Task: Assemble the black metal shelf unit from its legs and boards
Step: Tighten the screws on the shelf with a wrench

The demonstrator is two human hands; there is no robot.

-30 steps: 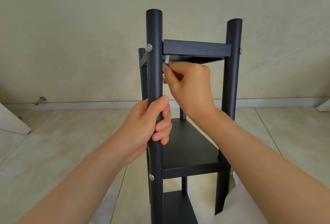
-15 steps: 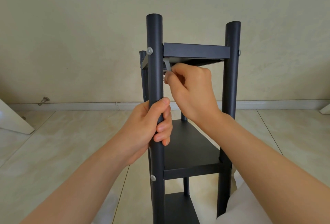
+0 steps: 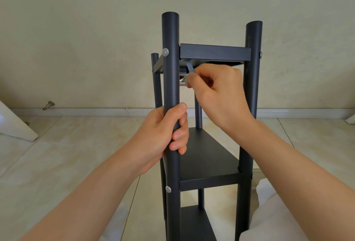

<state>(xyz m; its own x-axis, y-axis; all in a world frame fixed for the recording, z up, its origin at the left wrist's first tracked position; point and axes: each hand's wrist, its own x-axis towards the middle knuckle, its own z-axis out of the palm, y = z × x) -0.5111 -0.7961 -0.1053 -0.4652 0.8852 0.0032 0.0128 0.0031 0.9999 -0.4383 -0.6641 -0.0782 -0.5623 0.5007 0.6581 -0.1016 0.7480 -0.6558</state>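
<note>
Black leg point(image 3: 170, 79) clamped by our left hand point(image 3: 163, 135), we are turning the wrench point(image 3: 190, 67) squarely, right hand point(image 3: 219, 94) pinching it.

A plain room in a home: glossy beige floor tiles point(image 3: 57, 164), a pale plastered wall point(image 3: 76, 29), a white baseboard point(image 3: 96, 112) and a door stopper point(image 3: 49, 105).
</note>
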